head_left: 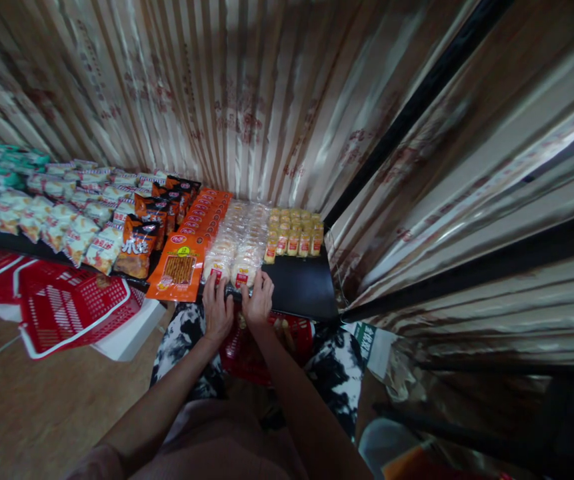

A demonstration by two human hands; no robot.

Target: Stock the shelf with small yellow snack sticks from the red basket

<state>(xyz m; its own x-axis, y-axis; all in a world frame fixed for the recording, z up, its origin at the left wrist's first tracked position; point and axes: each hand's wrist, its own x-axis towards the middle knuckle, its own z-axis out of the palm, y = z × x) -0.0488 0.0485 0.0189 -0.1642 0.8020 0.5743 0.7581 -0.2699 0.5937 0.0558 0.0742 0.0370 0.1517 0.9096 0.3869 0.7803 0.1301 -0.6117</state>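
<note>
Just below frame centre, both hands press spread fingers on the front packs of the pale snack rows (239, 247), left hand (217, 308) and right hand (258, 299) equally near, rows running away toward the upper frame.

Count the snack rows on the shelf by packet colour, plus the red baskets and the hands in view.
Orange packet rows: 1
Clear packet rows: 2
Small yellow packet rows: about 5, blurred
Dark orange bag rows: 2
Red baskets: 3 (two at left, one under the hands)
Hands: 2, left hand and right hand, on the front clear packets
Total: about 15
</note>
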